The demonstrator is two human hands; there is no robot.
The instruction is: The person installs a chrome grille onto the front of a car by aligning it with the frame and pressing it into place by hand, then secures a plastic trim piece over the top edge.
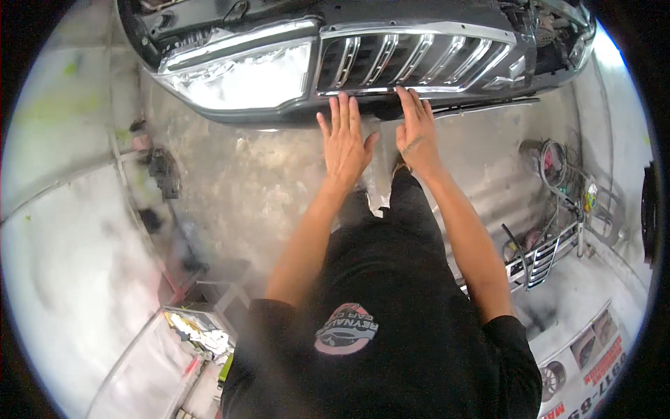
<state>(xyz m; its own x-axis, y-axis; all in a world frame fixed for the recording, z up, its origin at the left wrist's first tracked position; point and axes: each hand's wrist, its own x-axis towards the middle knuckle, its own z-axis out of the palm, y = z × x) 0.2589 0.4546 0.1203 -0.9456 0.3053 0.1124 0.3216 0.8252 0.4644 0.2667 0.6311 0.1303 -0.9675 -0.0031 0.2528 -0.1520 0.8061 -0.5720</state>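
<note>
Black car grille with slanted chrome slats (417,63): stands just ahead of bare left hand (344,148) (fingers spread apart) and bare right hand (418,138) (fingers straight, loosely parted), both at its lower edge; contact unclear.

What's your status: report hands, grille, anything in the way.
Left hand open, right hand open, nothing held. Both at near edge of slatted grille; contact unclear. No obstruction visible.

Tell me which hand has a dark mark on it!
The right hand, the one on the picture's right: a dark mark shows near its wrist. The left hand shows no such mark.
</note>
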